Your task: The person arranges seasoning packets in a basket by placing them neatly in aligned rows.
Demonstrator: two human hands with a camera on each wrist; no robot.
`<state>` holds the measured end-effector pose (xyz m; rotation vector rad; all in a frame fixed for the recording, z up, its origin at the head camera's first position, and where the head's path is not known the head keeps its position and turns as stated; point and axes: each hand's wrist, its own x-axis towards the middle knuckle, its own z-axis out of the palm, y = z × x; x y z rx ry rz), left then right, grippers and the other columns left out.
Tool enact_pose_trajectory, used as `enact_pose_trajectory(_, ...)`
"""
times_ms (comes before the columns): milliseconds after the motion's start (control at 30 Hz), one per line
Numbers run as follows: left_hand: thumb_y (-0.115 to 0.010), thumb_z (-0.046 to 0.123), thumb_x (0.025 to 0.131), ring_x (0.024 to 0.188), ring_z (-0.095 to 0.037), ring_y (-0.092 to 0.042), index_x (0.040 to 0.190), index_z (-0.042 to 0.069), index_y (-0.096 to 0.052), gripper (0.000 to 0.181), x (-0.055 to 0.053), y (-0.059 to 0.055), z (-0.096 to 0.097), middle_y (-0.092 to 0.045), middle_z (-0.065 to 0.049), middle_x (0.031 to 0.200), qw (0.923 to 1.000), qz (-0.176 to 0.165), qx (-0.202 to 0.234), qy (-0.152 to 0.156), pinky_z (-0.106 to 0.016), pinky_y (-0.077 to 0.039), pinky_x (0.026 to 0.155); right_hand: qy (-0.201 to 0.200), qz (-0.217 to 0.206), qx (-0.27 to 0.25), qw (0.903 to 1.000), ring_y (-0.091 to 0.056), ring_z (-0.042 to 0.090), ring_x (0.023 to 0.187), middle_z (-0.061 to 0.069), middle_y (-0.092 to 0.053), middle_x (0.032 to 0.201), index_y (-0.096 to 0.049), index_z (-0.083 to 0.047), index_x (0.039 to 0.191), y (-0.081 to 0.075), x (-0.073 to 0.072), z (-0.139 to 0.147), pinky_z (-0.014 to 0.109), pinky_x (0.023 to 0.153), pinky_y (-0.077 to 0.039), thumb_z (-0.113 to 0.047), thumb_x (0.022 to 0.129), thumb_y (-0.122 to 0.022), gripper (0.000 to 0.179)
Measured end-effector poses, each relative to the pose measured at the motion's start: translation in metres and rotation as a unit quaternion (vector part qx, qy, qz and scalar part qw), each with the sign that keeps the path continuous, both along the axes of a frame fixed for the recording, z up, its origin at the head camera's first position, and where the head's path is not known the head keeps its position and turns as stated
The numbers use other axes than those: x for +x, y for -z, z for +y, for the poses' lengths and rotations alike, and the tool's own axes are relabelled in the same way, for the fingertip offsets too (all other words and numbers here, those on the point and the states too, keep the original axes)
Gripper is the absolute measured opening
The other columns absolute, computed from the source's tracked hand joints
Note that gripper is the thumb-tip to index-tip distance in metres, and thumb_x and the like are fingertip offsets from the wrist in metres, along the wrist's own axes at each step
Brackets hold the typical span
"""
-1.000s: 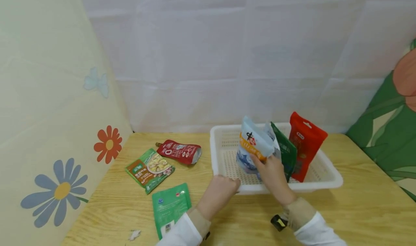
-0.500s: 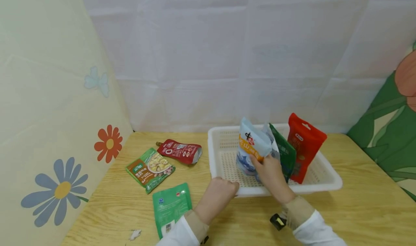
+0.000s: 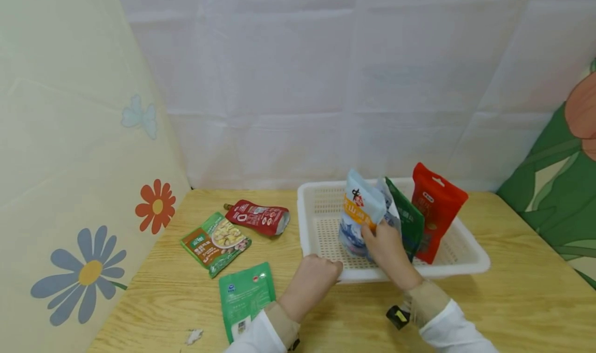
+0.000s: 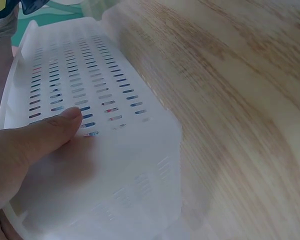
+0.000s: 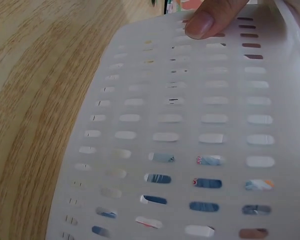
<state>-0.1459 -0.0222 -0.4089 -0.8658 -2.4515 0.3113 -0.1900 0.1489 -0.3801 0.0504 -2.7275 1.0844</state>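
My left hand [image 3: 317, 276] grips the front left rim of a white plastic basket [image 3: 465, 265]. In the left wrist view, its thumb [image 4: 55, 131] lies against the slotted outer wall. My right hand [image 3: 387, 247] reaches over the front rim and holds a light blue bag [image 3: 360, 203] by its right side, upright inside the basket. Behind that hand stands a silvery white bag [image 3: 390, 208], beside a dark green bag [image 3: 410, 221]. A red bag [image 3: 437, 208] leans at the right. The right wrist view shows mostly the basket's slotted wall [image 5: 190, 120]; the right fingers are hidden there.
On the wooden table [image 3: 526, 254], left of the basket, lie a dark red spouted pouch [image 3: 258, 217], a green and brown food packet [image 3: 216, 243] and a green pouch [image 3: 247, 298], partly behind the left sleeve. A white cloth [image 3: 279, 84] hangs behind the table.
The basket's left end has shifted slightly left and toward me with the left hand. The light blue bag has tilted a little under the right hand.
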Motion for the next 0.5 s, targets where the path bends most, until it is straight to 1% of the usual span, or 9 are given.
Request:
enact_pose_trajectory(67, -0.070, 0.025, 0.078, 0.052, 0.000, -0.055, 0.075, 0.028, -0.067, 0.005, -0.0001, 0.0004, 0.0001, -0.068, 0.015, 0.065, 1.0000, -0.001, 0.000, 0.001, -0.017, -0.036, 0.045, -0.001, 0.000, -0.002, 1.0000, -0.058, 0.028, 0.080, 0.031, -0.064, 0.106, -0.049, 0.012, 0.123, 0.0006, -0.0001, -0.0001, 0.044, 0.069, -0.050, -0.019, 0.096, -0.042, 0.041)
enact_pose_trajectory(167, -0.071, 0.026, 0.078, 0.052, 0.000, -0.054, 0.075, 0.028, -0.067, 0.005, -0.0004, 0.0011, 0.0002, -0.068, 0.015, 0.065, 1.0000, -0.002, 0.001, 0.002, -0.016, -0.035, 0.045, -0.003, 0.001, -0.001, 1.0000, -0.057, 0.029, 0.078, 0.030, -0.064, 0.102, -0.049, 0.012, 0.120, 0.0015, -0.0001, -0.0004, 0.044, 0.068, -0.049, -0.019, 0.097, -0.041, 0.040)
enact_pose_trajectory(367, -0.071, 0.028, 0.079, 0.052, 0.001, -0.055, 0.076, 0.027, -0.067, 0.005, -0.0004, 0.0018, 0.0005, -0.068, 0.015, 0.065, 1.0000, 0.000, 0.000, -0.001, -0.016, -0.036, 0.045, -0.006, 0.000, 0.008, 0.9999, -0.056, 0.032, 0.077, 0.028, -0.062, 0.091, -0.048, 0.011, 0.114, 0.0031, -0.0002, -0.0004, 0.049, 0.070, -0.047, -0.019, 0.098, -0.039, 0.035)
enact_pose_trajectory(500, -0.071, 0.028, 0.079, 0.052, 0.001, -0.055, 0.076, 0.028, -0.067, 0.006, -0.0003, 0.0018, 0.0009, -0.068, 0.015, 0.064, 1.0000, 0.003, -0.002, -0.004, -0.016, -0.036, 0.046, -0.007, 0.002, 0.016, 0.9999, -0.060, 0.038, 0.082, 0.032, -0.062, 0.094, -0.046, 0.012, 0.114, 0.0033, -0.0004, -0.0006, 0.053, 0.073, -0.047, -0.019, 0.098, -0.039, 0.035)
